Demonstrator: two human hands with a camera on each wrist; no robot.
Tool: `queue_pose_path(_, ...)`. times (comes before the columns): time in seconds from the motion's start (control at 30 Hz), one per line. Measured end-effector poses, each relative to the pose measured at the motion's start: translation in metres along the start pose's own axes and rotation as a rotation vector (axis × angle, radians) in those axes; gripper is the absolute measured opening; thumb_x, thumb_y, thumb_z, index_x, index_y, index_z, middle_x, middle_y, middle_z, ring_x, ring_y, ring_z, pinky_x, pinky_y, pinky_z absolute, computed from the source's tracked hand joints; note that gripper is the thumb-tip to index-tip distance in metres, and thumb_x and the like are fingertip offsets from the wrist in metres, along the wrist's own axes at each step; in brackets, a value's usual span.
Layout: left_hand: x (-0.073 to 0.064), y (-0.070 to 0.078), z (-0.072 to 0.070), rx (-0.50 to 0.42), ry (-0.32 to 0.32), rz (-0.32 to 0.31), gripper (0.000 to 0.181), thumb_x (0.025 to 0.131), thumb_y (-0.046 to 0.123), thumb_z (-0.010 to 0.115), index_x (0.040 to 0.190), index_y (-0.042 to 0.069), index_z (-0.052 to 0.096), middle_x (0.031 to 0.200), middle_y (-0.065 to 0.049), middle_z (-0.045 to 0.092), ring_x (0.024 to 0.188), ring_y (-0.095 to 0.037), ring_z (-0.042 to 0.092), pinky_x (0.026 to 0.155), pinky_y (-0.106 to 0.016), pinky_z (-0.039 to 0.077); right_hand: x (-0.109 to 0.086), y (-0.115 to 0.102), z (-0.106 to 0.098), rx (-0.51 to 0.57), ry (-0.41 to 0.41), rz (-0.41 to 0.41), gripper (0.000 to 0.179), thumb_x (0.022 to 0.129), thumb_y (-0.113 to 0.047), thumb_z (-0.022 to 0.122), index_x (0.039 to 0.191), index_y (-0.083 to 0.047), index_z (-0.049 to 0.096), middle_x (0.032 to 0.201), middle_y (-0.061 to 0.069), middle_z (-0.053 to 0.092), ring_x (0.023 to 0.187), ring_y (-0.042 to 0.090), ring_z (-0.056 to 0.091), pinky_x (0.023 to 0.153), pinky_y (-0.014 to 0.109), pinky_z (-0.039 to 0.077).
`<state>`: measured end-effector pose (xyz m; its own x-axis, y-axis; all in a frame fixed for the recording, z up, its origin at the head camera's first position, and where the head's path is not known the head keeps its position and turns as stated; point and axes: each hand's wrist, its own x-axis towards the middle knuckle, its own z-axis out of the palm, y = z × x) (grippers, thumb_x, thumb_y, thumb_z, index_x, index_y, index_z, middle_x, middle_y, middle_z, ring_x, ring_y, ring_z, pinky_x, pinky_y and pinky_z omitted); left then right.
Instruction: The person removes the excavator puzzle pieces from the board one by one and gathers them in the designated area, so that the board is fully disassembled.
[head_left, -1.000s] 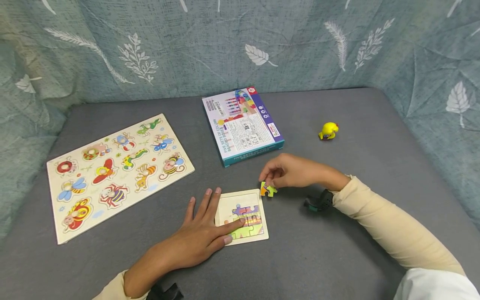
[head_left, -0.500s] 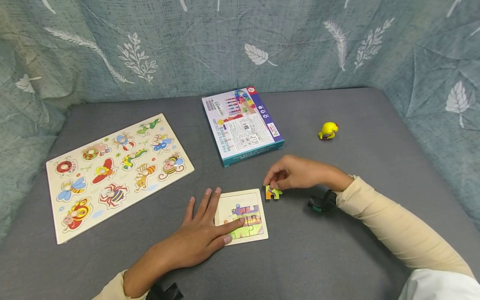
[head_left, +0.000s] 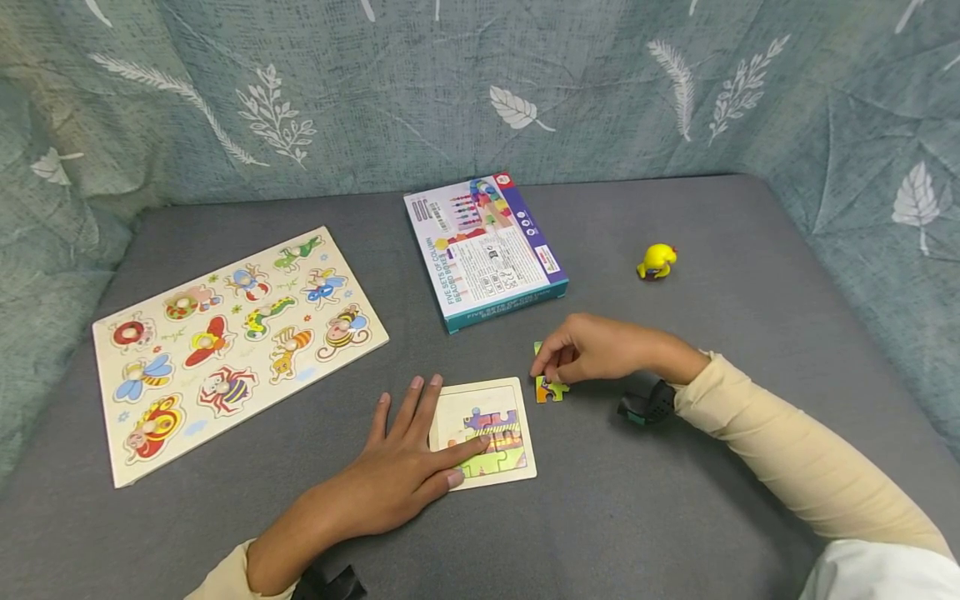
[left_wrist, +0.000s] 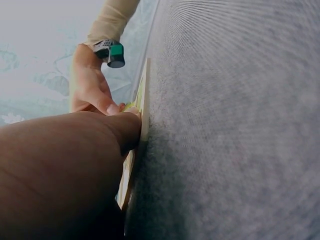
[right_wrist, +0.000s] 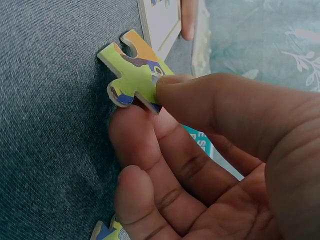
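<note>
My right hand [head_left: 600, 348] pinches a jigsaw piece [right_wrist: 132, 70] between thumb and fingers, just right of a small wooden puzzle tray [head_left: 529, 450]. The piece is green and orange with dark blue patches, and is held close over the table. Part of a second jigsaw piece [right_wrist: 106, 231] shows below the fingers in the right wrist view; the hand hides most of it. My left hand [head_left: 393, 475] lies with fingers spread across the tray's left side, index finger and thumb over the joined pieces [head_left: 498, 437]. In the left wrist view its thumb [left_wrist: 131, 122] presses at the tray edge.
A wooden insect peg puzzle [head_left: 240, 350] lies at the left of the grey table [head_left: 637, 517]. Behind the tray is a flat box [head_left: 491, 250] of beads. A yellow toy bird [head_left: 657, 261] stands at the back right, before a leaf-print cloth [head_left: 420, 92].
My right hand has drawn the jigsaw piece away from the tray, to the right and slightly nearer me. A bit of a second green piece now shows behind its fingers. The left hand stays still.
</note>
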<state>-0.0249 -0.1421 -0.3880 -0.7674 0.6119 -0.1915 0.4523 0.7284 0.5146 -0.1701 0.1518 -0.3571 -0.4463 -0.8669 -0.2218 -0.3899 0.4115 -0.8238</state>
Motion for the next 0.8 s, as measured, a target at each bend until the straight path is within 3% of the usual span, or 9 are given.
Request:
queue_pose_path(0.37, 0.0013, -0.0029, 0.0013, 0.01, -0.015, -0.02, 0.042, 0.103, 0.041, 0.044, 0.146, 0.041, 0.044, 0.16, -0.017, -0.014, 0.144, -0.035, -0.018, 0.105, -0.065, -0.01, -0.0001, -0.0001, -0.0033, 0.023, 0.025, 0.033, 0.019, 0.091, -0.001, 0.064, 0.109, 0.001, 0.071, 0.093, 0.002, 0.07, 0.08, 0.015, 0.06, 0.069, 0.027, 0.05)
queue_pose_path(0.8, 0.0004, -0.0039, 0.0011, -0.003, -0.011, -0.008, 0.043, 0.103, 0.04, 0.044, 0.146, 0.04, 0.043, 0.16, -0.017, -0.015, 0.144, -0.035, -0.018, 0.105, -0.065, -0.011, 0.0009, 0.0018, -0.0057, 0.081, 0.066, -0.001, 0.02, 0.094, 0.0, 0.06, 0.111, 0.006, 0.067, 0.094, 0.009, 0.068, 0.078, 0.018, 0.062, 0.068, 0.03, 0.052)
